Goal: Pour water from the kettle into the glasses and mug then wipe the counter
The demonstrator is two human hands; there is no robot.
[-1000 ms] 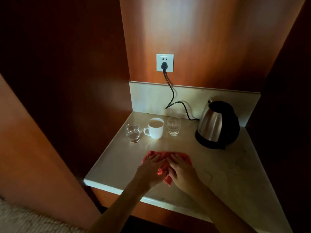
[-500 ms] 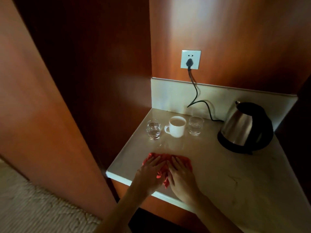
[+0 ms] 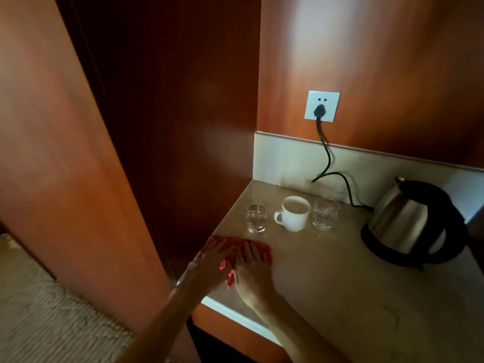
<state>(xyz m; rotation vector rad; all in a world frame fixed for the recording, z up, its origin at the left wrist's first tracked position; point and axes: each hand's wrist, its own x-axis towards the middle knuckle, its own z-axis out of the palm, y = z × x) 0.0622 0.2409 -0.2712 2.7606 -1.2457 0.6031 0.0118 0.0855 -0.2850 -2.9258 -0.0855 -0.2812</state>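
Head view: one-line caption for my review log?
Both hands press a red cloth flat on the counter before filled glasses, mug and kettle.

— How do my hands sit?
— My left hand (image 3: pixel 213 260) lies flat, palm down, fingers spread forward. My right hand (image 3: pixel 252 268) lies flat just beside it, thumbs nearly touching, both bare forearms reaching in from below.

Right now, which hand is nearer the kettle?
Right. The right hand lies flat on the red cloth, on the side facing the kettle. The left hand presses the cloth beside it, farther off, at the counter's left edge.
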